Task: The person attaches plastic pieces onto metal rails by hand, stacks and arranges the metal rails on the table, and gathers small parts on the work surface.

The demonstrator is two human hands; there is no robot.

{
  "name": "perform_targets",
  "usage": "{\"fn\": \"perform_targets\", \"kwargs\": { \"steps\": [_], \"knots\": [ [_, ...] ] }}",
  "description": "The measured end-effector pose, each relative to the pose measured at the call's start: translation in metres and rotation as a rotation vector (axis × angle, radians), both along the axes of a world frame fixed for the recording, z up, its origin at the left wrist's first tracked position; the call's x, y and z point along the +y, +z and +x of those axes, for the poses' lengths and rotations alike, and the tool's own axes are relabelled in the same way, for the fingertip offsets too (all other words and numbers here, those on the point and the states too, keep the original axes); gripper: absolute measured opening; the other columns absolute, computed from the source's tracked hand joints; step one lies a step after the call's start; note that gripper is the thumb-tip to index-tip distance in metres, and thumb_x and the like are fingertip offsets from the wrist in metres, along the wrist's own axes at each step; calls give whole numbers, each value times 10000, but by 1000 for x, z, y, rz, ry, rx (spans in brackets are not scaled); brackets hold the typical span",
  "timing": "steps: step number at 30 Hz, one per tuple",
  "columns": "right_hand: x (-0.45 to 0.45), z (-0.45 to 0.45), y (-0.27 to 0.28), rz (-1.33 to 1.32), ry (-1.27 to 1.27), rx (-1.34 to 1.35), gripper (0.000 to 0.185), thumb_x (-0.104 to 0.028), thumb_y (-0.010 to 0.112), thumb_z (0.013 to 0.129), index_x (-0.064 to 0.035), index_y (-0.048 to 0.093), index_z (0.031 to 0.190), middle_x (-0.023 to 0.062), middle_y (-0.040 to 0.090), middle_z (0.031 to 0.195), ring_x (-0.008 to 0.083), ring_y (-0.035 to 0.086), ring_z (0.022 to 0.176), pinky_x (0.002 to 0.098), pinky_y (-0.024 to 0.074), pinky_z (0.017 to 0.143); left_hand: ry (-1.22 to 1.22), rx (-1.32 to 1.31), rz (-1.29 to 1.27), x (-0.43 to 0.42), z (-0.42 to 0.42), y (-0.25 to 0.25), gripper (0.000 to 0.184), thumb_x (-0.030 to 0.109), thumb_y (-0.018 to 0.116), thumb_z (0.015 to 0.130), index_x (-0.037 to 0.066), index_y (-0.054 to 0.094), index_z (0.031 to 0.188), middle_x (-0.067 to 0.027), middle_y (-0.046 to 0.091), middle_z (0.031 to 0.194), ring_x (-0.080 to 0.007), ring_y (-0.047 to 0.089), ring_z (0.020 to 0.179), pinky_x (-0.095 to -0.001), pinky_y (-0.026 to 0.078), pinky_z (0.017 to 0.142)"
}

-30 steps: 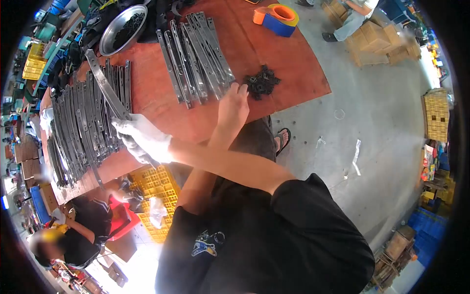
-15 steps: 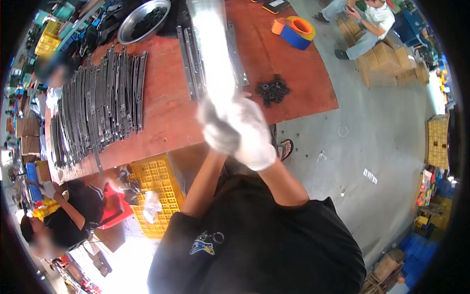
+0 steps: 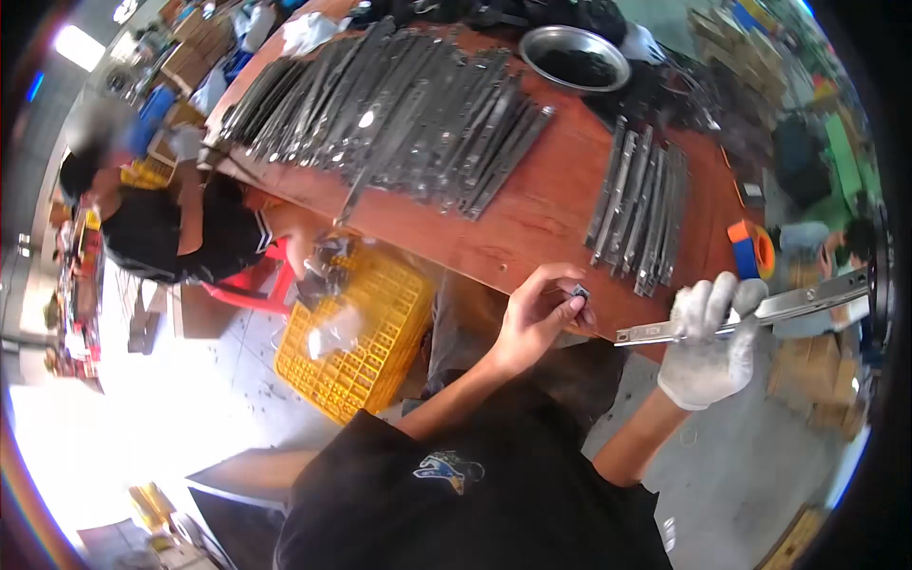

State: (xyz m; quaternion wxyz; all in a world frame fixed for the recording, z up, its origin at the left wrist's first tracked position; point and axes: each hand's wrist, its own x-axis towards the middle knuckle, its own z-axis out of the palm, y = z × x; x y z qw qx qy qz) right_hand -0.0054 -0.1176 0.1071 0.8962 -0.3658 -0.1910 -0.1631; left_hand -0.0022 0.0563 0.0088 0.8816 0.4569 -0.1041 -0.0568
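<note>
Between thumb and fingertips, my bare left hand point(image 3: 537, 318) pinches a small dark clip-like piece point(image 3: 579, 292) just over the table's front edge. My right hand point(image 3: 708, 356), in a white glove, is closed around a metal slide rail point(image 3: 812, 297). The rail lies nearly level, one end close to my left hand and the other reaching off to the right. Behind my hands, a small group of similar metal rails point(image 3: 641, 214) rests on the red-brown table point(image 3: 541, 228). Farther left, a large spread of rails point(image 3: 399, 114) covers the tabletop.
A metal bowl point(image 3: 575, 59) with dark small parts stands at the back. Tape rolls point(image 3: 750, 249) sit at the table's right side. Below the front edge is a yellow plastic crate point(image 3: 356, 332). A co-worker point(image 3: 180, 223) sits at the left by a red stool point(image 3: 261, 294).
My hands have come apart; they were together on a bright, blurred rail. Now the rail points right in my right hand, and my left shows a small piece. The view has turned leftward.
</note>
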Motion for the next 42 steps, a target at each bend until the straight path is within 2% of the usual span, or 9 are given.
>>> {"fn": "perform_targets", "kwargs": {
  "steps": [4,7,13,26,32,35,38,40,42],
  "knots": [
    [13,23,5,118,87,-41,339,-246,386,1037,-153,339,715,-3,373,598,116,342,477,257,315,456,68,-123,56,28,2,8,146,-14,533,974,-35,603,1101,-109,598,937,-184,624,786,-306,523,655],
    [31,29,10,300,-19,10,445,-262,398,1039,-185,320,608,-31,264,486,96,229,391,260,241,395,129,-127,111,43,-2,24,154,28,544,980,-56,619,1085,-113,589,922,-184,617,736,-295,515,610],
    [51,36,1,232,-19,34,428,-298,407,1042,-178,330,638,-25,272,489,110,252,389,272,277,396,165,-31,-43,42,-5,33,120,13,572,963,-18,499,1053,-144,593,866,-209,629,689,-333,560,574],
    [60,44,-12,233,-23,89,432,-313,400,1039,-185,329,632,-28,291,483,106,283,385,271,300,401,204,18,-31,47,-2,27,62,-35,564,952,-27,517,992,-123,598,847,-189,632,668,-316,546,539],
    [67,49,-30,190,92,-49,396,-293,381,1039,-157,348,669,-5,347,523,123,323,427,294,327,432,161,90,273,63,7,26,62,-83,578,915,-28,551,908,-123,613,800,-172,631,633,-296,543,511],
    [73,55,-56,133,119,-92,367,-240,414,1014,-135,353,668,15,364,539,141,312,444,314,309,456,164,196,78,57,19,-6,81,-99,558,913,-21,543,892,-114,621,774,-185,649,637,-302,558,547],
    [76,73,-85,72,130,117,376,-206,477,974,-124,335,636,24,332,519,149,264,429,317,267,456,179,122,504,60,30,-44,336,-4,578,948,-25,551,1282,-112,679,975,-122,638,790,-258,544,695],
    [79,80,-87,54,127,157,380,-205,491,967,-118,360,620,9,303,506,142,255,424,313,254,453,258,66,589,83,33,-89,491,51,573,966,9,441,1436,-79,678,1063,-91,615,863,-237,523,724],
    [76,88,-93,-169,21,-8,343,-164,548,945,-91,426,633,-11,344,512,117,334,441,295,272,457,250,371,380,105,30,-70,386,100,518,990,19,509,1368,-62,675,976,-78,600,822,-206,476,688]
  ]
}}
